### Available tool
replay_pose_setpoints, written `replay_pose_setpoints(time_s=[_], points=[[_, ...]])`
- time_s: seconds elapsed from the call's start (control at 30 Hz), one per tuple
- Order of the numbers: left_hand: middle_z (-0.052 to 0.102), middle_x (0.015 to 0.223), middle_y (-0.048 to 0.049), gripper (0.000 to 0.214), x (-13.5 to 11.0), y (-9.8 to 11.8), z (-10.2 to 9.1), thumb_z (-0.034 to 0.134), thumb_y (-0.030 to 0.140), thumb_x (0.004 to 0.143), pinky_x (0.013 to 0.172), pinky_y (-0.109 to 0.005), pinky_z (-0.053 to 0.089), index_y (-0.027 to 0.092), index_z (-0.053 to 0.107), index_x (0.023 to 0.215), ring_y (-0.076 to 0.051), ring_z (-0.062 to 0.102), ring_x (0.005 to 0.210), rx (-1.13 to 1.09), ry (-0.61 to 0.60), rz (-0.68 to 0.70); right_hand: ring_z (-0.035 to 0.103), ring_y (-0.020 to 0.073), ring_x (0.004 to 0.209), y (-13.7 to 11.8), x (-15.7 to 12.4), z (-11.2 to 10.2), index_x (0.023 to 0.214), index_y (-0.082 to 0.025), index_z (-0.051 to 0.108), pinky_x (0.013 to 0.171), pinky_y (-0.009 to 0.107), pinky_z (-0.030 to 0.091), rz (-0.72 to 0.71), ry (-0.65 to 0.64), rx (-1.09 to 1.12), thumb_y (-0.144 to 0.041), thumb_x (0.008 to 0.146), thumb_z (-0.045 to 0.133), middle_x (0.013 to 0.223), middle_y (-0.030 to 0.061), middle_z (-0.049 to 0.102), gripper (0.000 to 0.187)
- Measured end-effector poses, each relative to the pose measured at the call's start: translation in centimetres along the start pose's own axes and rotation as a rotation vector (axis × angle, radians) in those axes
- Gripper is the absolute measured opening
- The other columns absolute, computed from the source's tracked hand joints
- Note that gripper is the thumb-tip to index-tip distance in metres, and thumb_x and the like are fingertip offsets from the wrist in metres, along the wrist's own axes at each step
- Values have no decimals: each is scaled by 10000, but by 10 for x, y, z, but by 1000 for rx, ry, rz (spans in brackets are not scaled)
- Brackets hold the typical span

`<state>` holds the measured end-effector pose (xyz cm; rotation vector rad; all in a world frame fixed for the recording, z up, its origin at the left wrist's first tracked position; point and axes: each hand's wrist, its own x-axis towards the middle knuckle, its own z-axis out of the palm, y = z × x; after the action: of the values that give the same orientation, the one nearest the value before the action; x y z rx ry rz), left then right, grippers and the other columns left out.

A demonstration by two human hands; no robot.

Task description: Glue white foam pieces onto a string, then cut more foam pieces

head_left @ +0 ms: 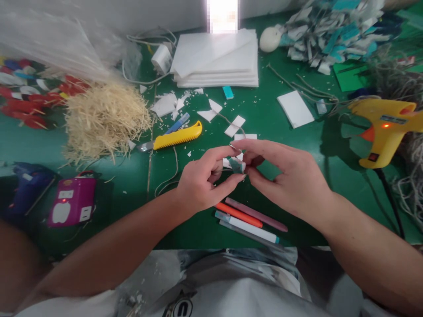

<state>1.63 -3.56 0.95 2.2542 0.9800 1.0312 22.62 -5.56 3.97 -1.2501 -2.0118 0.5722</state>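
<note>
Near the middle of the green table, my left hand [205, 178] and my right hand [287, 176] meet with fingertips close together. Between them is a small blue-grey piece [236, 165] with a whitish edge, pinched by the fingers of both hands; its exact kind is too small to make out. White foam scraps [235, 126] lie just beyond the fingers, with a thin grey cord [228, 119] running among them. Several pens and markers [247, 226] lie side by side below the hands. To the left rests a yellow utility knife [178, 135], blade pointing left.
A yellow glue gun [386, 127] with a lit light stands at right. At left are a straw pile [107, 119], a purple power box [72, 200] and a blue glue gun [31, 185]. White foam sheets [214, 61] are stacked at the back, beside a heap of scraps [330, 37].
</note>
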Motion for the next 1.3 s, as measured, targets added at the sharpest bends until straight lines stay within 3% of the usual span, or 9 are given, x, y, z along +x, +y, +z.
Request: replay_pose_setpoints(time_s=[0.17, 0.4, 0.7, 0.87, 1.0, 1.1, 1.2, 1.3], points=[[350, 573, 136, 261, 1, 1, 1, 651, 175, 951, 496, -173, 344, 185, 665, 1211, -58, 344, 460, 13, -53, -11, 738, 136, 756, -2, 1, -2, 1354, -264, 709, 779, 274, 645, 62, -16, 40, -110, 904, 573, 909, -20, 799, 494], [365, 563, 133, 264, 2, 2, 0, 623, 172, 943, 480, -169, 323, 180, 669, 1203, -50, 334, 448, 16, -18, -14, 718, 130, 748, -8, 0, -9, 1314, -258, 720, 765, 273, 648, 120, 47, 120, -91, 893, 621, 901, -21, 784, 464], [402, 579, 119, 260, 3, 1, -3, 639, 193, 948, 476, -173, 340, 179, 683, 1204, -55, 360, 456, -20, -22, -77, 699, 166, 797, -12, 2, -10, 1095, -306, 753, 751, 335, 638, 143, 315, 324, -85, 882, 700, 852, -32, 729, 312], [404, 593, 114, 247, 3, 1, -3, 643, 175, 956, 486, -178, 337, 169, 683, 1200, -51, 368, 482, -57, -32, -99, 696, 180, 815, -14, -2, -14, 1027, -348, 739, 733, 383, 633, 200, 442, 323, -57, 906, 680, 1090, -19, 779, 321], [362, 594, 122, 290, 3, 3, 0, 650, 172, 943, 455, -194, 305, 204, 652, 1231, -56, 333, 466, -226, -29, -202, 701, 208, 844, -13, -2, -14, 851, -331, 722, 728, 410, 607, 157, 444, 347, -44, 905, 648, 903, -5, 746, 301], [356, 590, 109, 286, 3, 7, 0, 588, 181, 929, 435, -206, 326, 246, 599, 1208, -81, 355, 459, -474, 80, -325, 676, 178, 819, -13, 2, -15, 737, -288, 720, 708, 366, 573, 93, 387, 319, 13, 858, 626, 804, 0, 703, 338], [435, 575, 70, 158, 6, 9, -5, 539, 150, 845, 401, -206, 308, 239, 605, 958, -85, 378, 450, -748, 133, -440, 659, 141, 791, -14, 4, -14, 726, -270, 731, 705, 319, 575, 124, 302, 309, 30, 819, 616, 822, -14, 702, 335], [597, 611, 7, 156, 7, 10, -9, 508, 117, 771, 376, -203, 333, 202, 639, 764, -82, 475, 443, -856, 72, -539, 652, 136, 759, -13, 6, -13, 718, -258, 746, 652, 294, 565, 163, 227, 320, 16, 801, 622, 816, -10, 710, 312]])
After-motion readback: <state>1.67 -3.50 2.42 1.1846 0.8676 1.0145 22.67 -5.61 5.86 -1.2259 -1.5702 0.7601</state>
